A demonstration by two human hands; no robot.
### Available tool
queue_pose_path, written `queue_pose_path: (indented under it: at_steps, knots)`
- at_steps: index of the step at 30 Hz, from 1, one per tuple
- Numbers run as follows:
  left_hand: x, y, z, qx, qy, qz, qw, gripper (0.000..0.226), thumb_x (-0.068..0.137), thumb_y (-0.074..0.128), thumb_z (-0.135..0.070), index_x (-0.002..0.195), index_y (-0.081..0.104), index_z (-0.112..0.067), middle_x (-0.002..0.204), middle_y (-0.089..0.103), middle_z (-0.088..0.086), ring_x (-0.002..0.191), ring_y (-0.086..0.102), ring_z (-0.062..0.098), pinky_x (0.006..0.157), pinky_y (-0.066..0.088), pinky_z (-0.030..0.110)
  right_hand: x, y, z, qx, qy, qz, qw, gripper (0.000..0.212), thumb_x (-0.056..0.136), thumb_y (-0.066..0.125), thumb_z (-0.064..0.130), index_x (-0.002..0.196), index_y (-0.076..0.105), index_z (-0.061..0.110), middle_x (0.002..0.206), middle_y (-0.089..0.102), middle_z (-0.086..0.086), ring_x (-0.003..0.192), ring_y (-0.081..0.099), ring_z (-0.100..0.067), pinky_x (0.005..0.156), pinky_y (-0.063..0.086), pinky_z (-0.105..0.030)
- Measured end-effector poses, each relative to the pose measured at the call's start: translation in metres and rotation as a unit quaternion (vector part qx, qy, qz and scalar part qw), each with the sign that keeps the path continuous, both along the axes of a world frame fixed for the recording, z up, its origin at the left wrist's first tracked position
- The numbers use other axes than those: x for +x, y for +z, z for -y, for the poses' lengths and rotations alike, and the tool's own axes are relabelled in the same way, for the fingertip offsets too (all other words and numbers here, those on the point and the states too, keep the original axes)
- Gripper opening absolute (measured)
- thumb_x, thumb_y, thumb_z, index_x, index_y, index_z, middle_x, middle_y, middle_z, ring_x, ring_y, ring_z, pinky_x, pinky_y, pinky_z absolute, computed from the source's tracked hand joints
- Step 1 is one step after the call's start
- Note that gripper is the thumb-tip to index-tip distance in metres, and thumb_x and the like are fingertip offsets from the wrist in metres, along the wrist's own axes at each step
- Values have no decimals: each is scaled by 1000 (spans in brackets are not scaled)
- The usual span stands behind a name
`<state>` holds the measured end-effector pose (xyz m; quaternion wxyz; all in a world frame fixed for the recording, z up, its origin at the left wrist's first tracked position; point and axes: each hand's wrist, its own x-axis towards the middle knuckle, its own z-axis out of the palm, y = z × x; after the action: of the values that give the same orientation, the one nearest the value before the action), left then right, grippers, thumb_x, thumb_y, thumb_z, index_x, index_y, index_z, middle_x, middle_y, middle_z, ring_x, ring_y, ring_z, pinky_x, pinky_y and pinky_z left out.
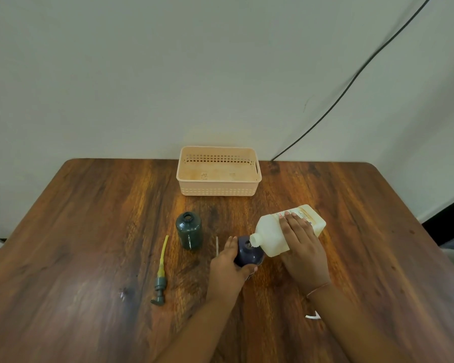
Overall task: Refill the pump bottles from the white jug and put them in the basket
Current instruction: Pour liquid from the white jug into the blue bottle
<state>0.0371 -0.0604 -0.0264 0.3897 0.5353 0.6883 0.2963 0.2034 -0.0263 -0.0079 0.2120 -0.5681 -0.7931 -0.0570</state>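
My right hand grips the white jug, which is tilted down to the left with its spout over the open mouth of a dark blue bottle. My left hand is wrapped around that bottle and holds it upright on the table. A dark green bottle stands open and uncapped to the left. Its green pump head with a yellowish tube lies flat on the table further left. A thin clear tube lies between the two bottles. The peach basket sits empty at the table's far edge.
The wooden table runs up to a white wall. A black cable hangs down the wall at the right. A small white scrap lies near my right forearm.
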Motion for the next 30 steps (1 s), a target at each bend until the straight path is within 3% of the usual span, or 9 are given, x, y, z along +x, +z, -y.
queue_pose_path:
  at_steps: [9,25,30]
  knots:
    - [-1,3,0,0,-3,0,1000,82,77,73,-23,145,27,-16,150,37,0,138,34,17,113,33,35,0,0,-1,-11,3,2,1000,74,59,85,6,125,53,0,128,57,-21,119,53,-40,93,44,-58]
    - [0,0,0,1,0,14,1000,82,76,74,-23,144,29,-16,149,39,-1,137,36,17,112,35,36,2,1,-1,2,6,20,1000,75,58,86,7,125,53,0,127,58,-21,118,54,-40,96,36,-52]
    - [1,-1,0,2,6,13,1000,83,76,74,-22,145,28,-16,150,38,-1,138,35,17,112,34,35,2,2,0,-10,5,22,1000,77,57,86,7,126,52,1,129,57,-20,120,52,-40,93,43,-56]
